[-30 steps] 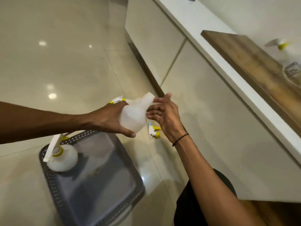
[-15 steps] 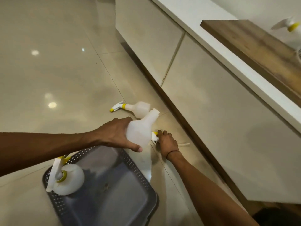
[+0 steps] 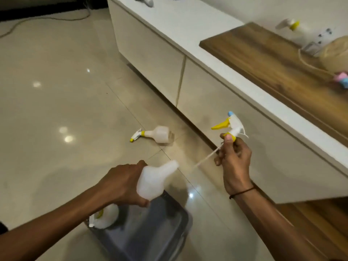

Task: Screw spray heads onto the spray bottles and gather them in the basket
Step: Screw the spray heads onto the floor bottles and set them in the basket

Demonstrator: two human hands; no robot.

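My left hand [image 3: 122,185] grips a white, headless spray bottle [image 3: 155,178], its open neck tilted up to the right, above the grey basket [image 3: 162,236]. My right hand [image 3: 233,162] holds a white spray head [image 3: 232,127] with a yellow trigger and collar by its collar; its thin dip tube [image 3: 205,159] points down-left toward the bottle's neck without touching it. One capped bottle [image 3: 105,216] lies in the basket's left corner, partly hidden by my left arm. Another capped bottle [image 3: 152,134] lies on its side on the floor.
A long white cabinet [image 3: 197,87] with a wooden top [image 3: 273,63] runs along the right side. On it stand another spray bottle [image 3: 291,25], a woven basket [image 3: 335,53] and small items. A cable [image 3: 47,17] lies on the tiled floor at the far left.
My right hand picked the spray head up off the floor and raised it to the right of the bottle. My left hand kept the bottle over the basket. The view swung toward the cabinet.
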